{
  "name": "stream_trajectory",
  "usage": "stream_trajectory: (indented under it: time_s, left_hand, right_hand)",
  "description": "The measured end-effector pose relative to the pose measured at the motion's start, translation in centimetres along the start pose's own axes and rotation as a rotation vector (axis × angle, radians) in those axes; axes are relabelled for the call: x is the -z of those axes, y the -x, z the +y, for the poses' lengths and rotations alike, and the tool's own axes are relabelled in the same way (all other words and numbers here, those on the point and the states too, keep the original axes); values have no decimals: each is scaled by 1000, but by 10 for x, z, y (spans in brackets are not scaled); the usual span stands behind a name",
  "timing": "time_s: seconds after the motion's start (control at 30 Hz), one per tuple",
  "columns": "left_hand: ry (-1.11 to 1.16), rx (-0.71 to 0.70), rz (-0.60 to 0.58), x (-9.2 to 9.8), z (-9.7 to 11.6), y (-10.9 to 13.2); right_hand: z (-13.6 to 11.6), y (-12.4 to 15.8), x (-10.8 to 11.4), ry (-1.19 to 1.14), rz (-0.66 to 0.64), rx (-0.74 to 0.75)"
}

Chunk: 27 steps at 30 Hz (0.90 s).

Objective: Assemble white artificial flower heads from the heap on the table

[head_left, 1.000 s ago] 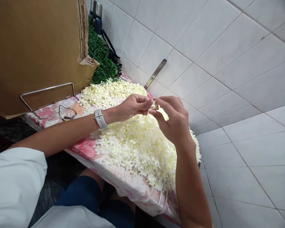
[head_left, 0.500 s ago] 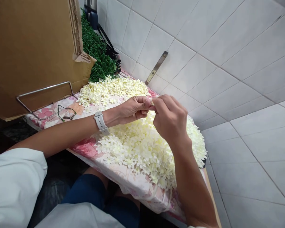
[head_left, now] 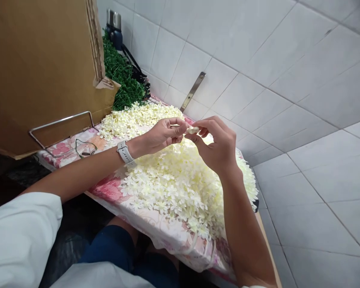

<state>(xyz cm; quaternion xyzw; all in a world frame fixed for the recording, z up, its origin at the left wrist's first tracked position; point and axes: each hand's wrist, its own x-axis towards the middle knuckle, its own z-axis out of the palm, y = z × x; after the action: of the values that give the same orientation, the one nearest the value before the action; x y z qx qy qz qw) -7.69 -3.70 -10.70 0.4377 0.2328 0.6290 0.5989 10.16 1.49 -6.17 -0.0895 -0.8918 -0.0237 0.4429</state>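
Above a large pile of white and pale yellow artificial flowers (head_left: 171, 188), my two hands meet fingertip to fingertip. Between them is a small cream flower piece (head_left: 193, 130). My left hand (head_left: 166, 134), with a pale watch strap at its wrist, pinches the piece's left end. My right hand (head_left: 216, 140) holds its right side between thumb and forefinger. A second heap of smaller yellowish flowers (head_left: 138, 116) lies farther back on the floral tablecloth (head_left: 156, 224).
A tall cardboard box (head_left: 45, 72) and a bent metal wire frame (head_left: 60, 121) stand at the left. Green plastic stems (head_left: 123, 80) and a dark blue bottle (head_left: 114, 34) are at the back. A metal strip (head_left: 193, 91) leans by the tiled wall on the right.
My right thumb and forefinger have spread slightly, and the cream flower piece shows more between my hands. The whole view has shifted a little.
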Motion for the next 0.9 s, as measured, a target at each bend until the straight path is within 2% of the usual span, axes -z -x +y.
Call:
stream_trajectory:
  time_s: [0.1, 0.23, 0.4, 0.5, 0.6, 0.67, 0.8, 0.9]
  left_hand:
    - [-8, -35, 24, -11, 4, -6]
    - [-100, -124, -21, -38, 17, -24]
    - [-278, -355, -86, -82, 37, -48]
    - [-365, -523, -87, -99, 40, -54]
    - [-400, -669, -81, -105, 35, -58]
    - [-402, -709, -64, -104, 30, -61]
    - [-409, -651, -13, -101, 27, -66]
    - [-414, -582, -24, -101, 27, -68]
  right_hand:
    - [0, -5, 16, -60, 38, -42]
    - [2, -9, 44, -74, 78, -43]
    - [6, -9, 85, -236, 131, -129]
    - [7, -7, 98, -400, 172, -186]
    - [8, -6, 102, -457, 215, -222]
    - [10, -6, 102, -476, 218, -236]
    - [16, -7, 100, -488, 207, -256]
    - [20, -7, 98, -480, 203, -260]
